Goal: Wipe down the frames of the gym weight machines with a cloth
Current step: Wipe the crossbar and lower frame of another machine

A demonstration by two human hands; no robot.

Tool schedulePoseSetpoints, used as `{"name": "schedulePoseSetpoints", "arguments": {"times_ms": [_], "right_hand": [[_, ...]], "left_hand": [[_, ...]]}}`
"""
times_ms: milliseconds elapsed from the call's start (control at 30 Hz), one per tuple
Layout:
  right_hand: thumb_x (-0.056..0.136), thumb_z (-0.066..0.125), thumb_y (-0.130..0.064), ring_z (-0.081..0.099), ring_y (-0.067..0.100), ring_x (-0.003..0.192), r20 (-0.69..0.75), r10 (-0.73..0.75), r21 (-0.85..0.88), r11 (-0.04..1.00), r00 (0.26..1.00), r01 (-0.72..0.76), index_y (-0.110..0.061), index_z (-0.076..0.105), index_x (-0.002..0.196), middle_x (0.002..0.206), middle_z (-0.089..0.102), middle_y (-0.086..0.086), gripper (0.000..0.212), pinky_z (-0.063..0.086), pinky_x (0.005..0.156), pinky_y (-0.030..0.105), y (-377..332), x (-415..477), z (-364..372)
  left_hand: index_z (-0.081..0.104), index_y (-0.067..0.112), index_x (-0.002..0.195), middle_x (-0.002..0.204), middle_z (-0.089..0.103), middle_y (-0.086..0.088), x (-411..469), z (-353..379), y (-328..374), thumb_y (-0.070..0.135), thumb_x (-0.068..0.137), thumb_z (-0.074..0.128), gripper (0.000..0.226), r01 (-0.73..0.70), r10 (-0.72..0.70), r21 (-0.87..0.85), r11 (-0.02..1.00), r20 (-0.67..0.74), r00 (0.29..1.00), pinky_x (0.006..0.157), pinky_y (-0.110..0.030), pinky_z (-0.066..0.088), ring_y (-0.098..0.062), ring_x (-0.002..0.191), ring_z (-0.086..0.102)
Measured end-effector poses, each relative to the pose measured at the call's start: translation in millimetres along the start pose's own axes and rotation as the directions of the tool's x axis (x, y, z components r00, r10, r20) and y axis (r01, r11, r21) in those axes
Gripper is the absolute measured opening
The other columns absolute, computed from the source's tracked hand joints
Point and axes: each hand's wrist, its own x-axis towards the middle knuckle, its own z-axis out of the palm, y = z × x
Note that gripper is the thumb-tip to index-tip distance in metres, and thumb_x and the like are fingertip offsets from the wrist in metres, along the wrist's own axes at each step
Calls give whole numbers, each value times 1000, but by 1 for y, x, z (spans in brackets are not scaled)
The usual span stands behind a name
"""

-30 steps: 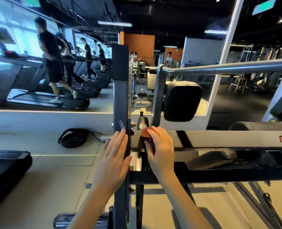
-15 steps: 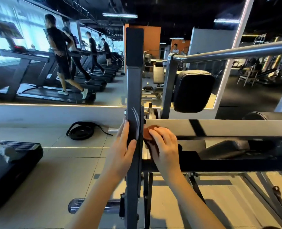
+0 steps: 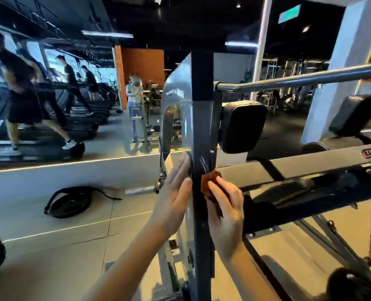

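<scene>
Curled round a rust cloth (image 3: 209, 181), the right grip (image 3: 226, 211) presses it to the right side of the upright post (image 3: 202, 127), where the beam (image 3: 289, 168) meets it. Flat and wide, the left grip (image 3: 173, 196) rests on the post's left face. Behind are a steel bar (image 3: 299, 81) and black pad (image 3: 243, 127); a plate (image 3: 68, 203) lies on the floor.

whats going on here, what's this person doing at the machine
A person is wiping down a gym weight machine. Their right hand holds a small orange-brown cloth against the right side of the dark upright post, near where the horizontal beam meets it. The left hand lies flat on the post's left side with its fingers straight, apparently bracing. A weight plate lies on the floor to the left.
</scene>
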Motion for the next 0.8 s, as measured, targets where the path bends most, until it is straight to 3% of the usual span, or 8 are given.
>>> {"name": "schedulePoseSetpoints", "arguments": {"times_ms": [100, 200, 300, 433, 600, 800], "right_hand": [[86, 67, -3, 57, 36, 111, -24, 22, -89, 996, 999, -24, 0, 66, 114, 118, 61, 17, 28, 48, 96, 43, -12, 28, 10], [84, 68, 2, 57, 36, 110, -79, 23, -194, 980, 997, -38, 1, 68, 112, 118, 63, 18, 29, 43, 102, 34, -21, 69, 20], [90, 63, -7, 54, 31, 115, -51, 18, -242, 970, 999, -30, -1, 65, 117, 120, 61, 17, 28, 38, 106, 26, -21, 50, 17], [93, 57, -18, 54, 33, 114, 9, 38, -276, 961, 999, -34, -6, 63, 121, 124, 58, 12, 31, 43, 102, 30, -24, 9, 15], [91, 62, -13, 53, 29, 111, -132, 34, -248, 966, 991, -67, -4, 68, 112, 117, 62, 14, 24, 39, 102, 25, -28, 86, 31], [88, 62, -18, 49, 26, 113, 39, -5, -295, 955, 999, 16, -10, 67, 112, 122, 56, 7, 26, 33, 106, 16, -31, -3, 17]], "left_hand": [[34, 35, 144, 153, 29, 20, 2, -10, -3, 45, 95, 32, 50, -11, 14, -48, 999, 76, 997, 117, -16, 15, 11, 140, 20], [39, 35, 143, 153, 33, 19, 5, -17, -8, 52, 93, 29, 53, -22, 33, -94, 995, 114, 993, 120, -25, 17, 6, 141, 22], [38, 32, 144, 152, 32, 21, 6, -18, -11, 52, 95, 30, 54, 9, 10, -133, 991, 143, 990, 120, -24, 17, 9, 141, 21], [36, 32, 146, 154, 30, 21, 6, -19, -14, 58, 92, 27, 60, -10, 34, -149, 989, 158, 987, 121, -31, 18, 6, 142, 20], [37, 33, 146, 152, 31, 25, 5, -16, -11, 58, 92, 25, 60, 12, 14, -169, 985, 147, 989, 121, -36, 17, 6, 142, 20], [38, 34, 144, 150, 31, 30, 5, -16, -11, 61, 92, 26, 60, 47, -12, -217, 975, 158, 987, 121, -31, 18, 6, 142, 22]]}}
